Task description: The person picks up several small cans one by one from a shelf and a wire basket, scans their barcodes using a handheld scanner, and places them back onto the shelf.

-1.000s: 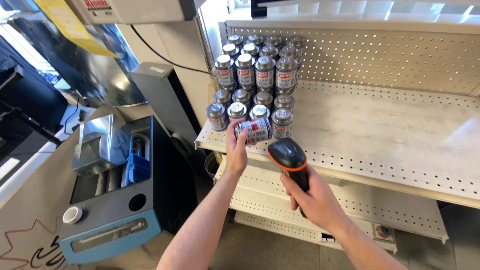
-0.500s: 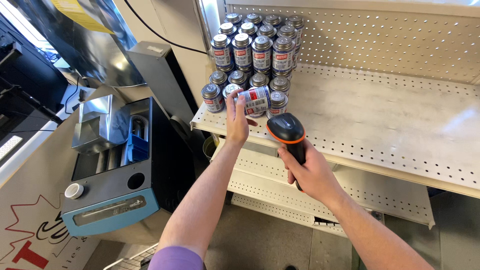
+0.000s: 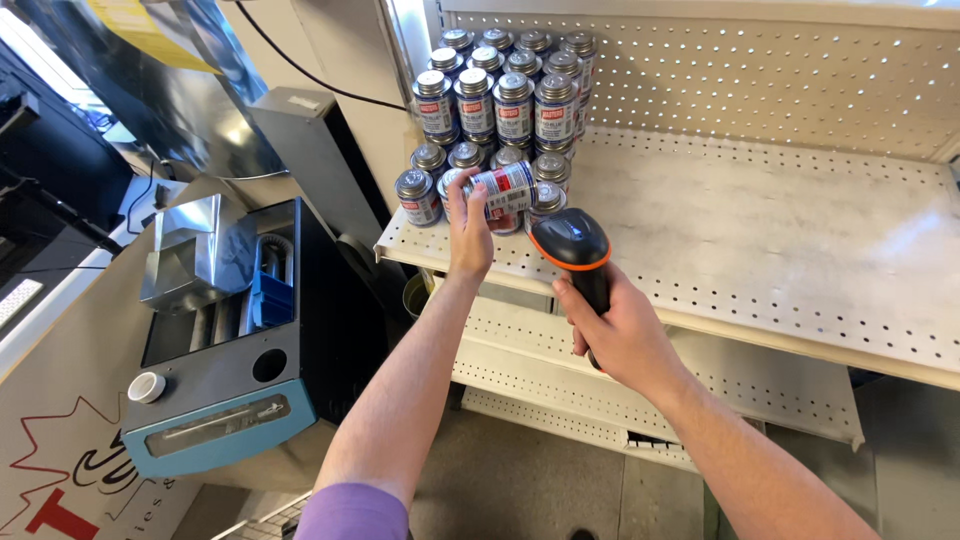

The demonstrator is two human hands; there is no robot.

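Shelf: white perforated metal shelf, bare across its right side.
Cart: blue-fronted bin holding sheet-metal ducting, left of the shelf.
Stacked cans: small labelled cans crowd the shelf's left rear corner, two tiers.
Scanner: black-and-orange handheld scanner, right hand wrapped round its grip, head just beside the can.
Can: one can tipped sideways, left hand fingers closed on it, over the shelf's front edge.

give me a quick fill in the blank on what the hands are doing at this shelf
The left hand holds a small can tipped on its ____.
The right hand grips a black and ____ scanner.
The other cans stand on a perforated ____ shelf.

Missing words: side; orange; metal
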